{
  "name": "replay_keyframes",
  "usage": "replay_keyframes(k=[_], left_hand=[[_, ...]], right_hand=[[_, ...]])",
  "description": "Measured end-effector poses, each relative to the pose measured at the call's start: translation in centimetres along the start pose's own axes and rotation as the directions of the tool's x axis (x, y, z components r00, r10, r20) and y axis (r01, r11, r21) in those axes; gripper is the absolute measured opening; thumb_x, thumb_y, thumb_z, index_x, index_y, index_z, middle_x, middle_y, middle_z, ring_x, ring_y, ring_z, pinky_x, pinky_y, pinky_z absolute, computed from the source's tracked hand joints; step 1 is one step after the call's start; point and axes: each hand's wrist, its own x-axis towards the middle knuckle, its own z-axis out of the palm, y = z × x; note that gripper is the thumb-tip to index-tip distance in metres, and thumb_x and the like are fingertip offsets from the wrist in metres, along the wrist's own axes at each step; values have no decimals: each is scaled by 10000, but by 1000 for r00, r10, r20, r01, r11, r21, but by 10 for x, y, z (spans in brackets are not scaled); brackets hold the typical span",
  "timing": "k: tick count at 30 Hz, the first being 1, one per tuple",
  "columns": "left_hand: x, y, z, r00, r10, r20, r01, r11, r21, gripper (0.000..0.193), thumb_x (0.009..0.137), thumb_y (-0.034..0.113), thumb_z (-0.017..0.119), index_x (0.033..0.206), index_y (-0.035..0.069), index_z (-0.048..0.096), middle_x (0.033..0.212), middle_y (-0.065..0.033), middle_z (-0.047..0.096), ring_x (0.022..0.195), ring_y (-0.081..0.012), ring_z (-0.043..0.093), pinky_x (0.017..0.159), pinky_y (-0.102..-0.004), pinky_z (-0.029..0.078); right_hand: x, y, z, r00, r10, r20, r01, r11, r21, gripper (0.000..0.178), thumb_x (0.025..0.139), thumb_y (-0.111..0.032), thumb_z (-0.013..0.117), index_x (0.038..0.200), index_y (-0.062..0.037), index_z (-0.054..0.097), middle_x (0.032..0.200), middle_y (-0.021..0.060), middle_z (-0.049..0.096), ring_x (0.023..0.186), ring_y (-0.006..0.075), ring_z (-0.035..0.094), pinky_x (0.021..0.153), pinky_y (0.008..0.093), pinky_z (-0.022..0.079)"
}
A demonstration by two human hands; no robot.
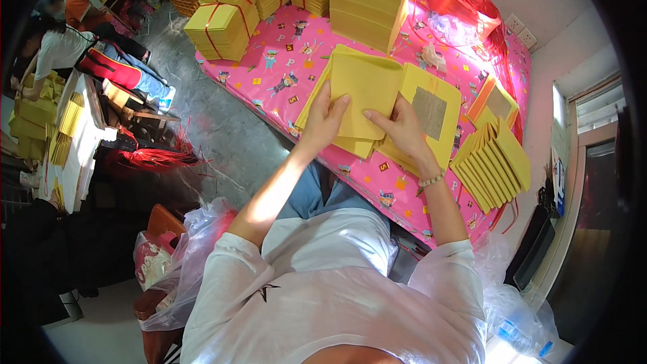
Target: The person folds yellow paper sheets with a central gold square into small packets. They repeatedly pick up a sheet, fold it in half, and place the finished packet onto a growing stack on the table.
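Observation:
Over the near edge of the pink patterned cover, a folded wad of yellow paper (369, 81) is held between both hands. My left hand (323, 123) grips its left side, thumb lying on top. From the right, my right hand (403, 132) closes on the lower right corner, its thumb also on top. The fingers underneath are hidden. Beneath and beside it lie more yellow sheets; one yellow packet (438, 104) to the right bears a grey-brown rectangle. Farther right, several folded yellow packets (490, 165) are fanned out in an overlapping row.
Tied yellow paper bundles (219, 30) and a tall yellow stack (367, 0) stand at the back. Red plastic strapping (465, 3) is heaped at the back right. Plastic bags (182, 256) sit lower left. Beyond the grey floor, other people work at a table (82, 141).

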Motion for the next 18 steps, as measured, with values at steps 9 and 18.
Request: replay_keyframes(k=[9, 18], left_hand=[[17, 19, -9, 923, -377, 76, 383, 918, -99, 333, 949, 101, 491, 1265, 8, 438, 1175, -100, 588, 1053, -170, 581, 878, -314, 475], [12, 16, 1, 962, -273, 16, 272, 962, 19, 383, 942, 89, 476, 1305, -2, 395, 1145, -107, 585, 1037, -196, 583, 879, -308, 466]], right_hand=[[4, -21, -3, 970, 241, 40, -243, 968, 60, 455, 836, -134, 701, 1215, 38, 519, 1125, 94, 633, 1002, 154, 613, 882, 282, 485], [-1, -11, -4, 976, 217, 20, -218, 973, 83, 432, 842, -121, 696, 1216, 26, 537, 1126, 71, 633, 1000, 128, 601, 879, 276, 481]])
